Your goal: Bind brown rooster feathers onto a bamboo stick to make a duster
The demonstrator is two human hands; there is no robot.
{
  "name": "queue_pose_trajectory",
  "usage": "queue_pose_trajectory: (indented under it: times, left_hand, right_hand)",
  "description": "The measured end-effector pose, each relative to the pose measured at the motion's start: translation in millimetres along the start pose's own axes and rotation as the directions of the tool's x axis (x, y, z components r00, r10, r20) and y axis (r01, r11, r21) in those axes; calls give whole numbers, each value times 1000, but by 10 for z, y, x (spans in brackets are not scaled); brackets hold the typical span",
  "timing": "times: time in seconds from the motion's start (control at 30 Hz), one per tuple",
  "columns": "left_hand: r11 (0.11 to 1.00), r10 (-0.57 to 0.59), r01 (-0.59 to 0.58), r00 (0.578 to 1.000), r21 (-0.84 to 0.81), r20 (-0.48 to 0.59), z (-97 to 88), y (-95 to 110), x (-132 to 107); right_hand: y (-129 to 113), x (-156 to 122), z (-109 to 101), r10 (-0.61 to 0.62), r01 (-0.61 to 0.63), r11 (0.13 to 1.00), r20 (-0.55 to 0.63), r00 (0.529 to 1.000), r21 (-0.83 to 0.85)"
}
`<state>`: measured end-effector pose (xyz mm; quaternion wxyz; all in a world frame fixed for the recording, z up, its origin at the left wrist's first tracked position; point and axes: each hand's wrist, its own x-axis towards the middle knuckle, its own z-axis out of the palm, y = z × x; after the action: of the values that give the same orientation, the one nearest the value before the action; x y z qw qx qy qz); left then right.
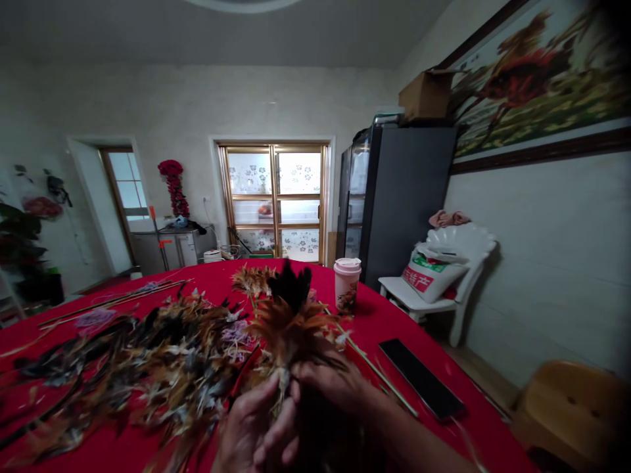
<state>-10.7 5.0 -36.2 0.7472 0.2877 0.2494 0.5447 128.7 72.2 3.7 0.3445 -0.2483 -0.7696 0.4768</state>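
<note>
Left hand and right hand are both closed, close together, pinching the base of a feather bunch just above the desk's near edge. Fingers wrap the quill ends; exact grip is hard to read, probably both hands on the same bundle. The bunch is dense, rust-brown with a black tip, feathers fanning upward. A thin green-yellow stick runs from near the hands toward lower right, apparently through the bunch.

Status: one bunch is gathered in hand, and one small tuft on a stick lies further out. Most material is unbunched: a wide loose feather heap covers the left of the red-clothed desk, with lilac fluff and bare sticks beyond it.

To the right sit a black phone and a lidded paper cup.
</note>
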Motion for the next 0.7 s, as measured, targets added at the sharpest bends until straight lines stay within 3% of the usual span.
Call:
queue_pose_trajectory:
  times: [0.2,0.33,0.7]
  left_hand:
    - [993,121,-118,977,30,-173,90,69,-50]
    - [972,231,-214,948,99,-218,121,80,-53]
    - [938,314,-249,904,241,-289,31,4,6]
  right_hand:
    - [58,50,45,-63,57,994,-65,996,-98]
    - [80,72,101,-96,97,995,-128,987,6]
    - [36,-3,244,-5,32,983,-147,989,179]
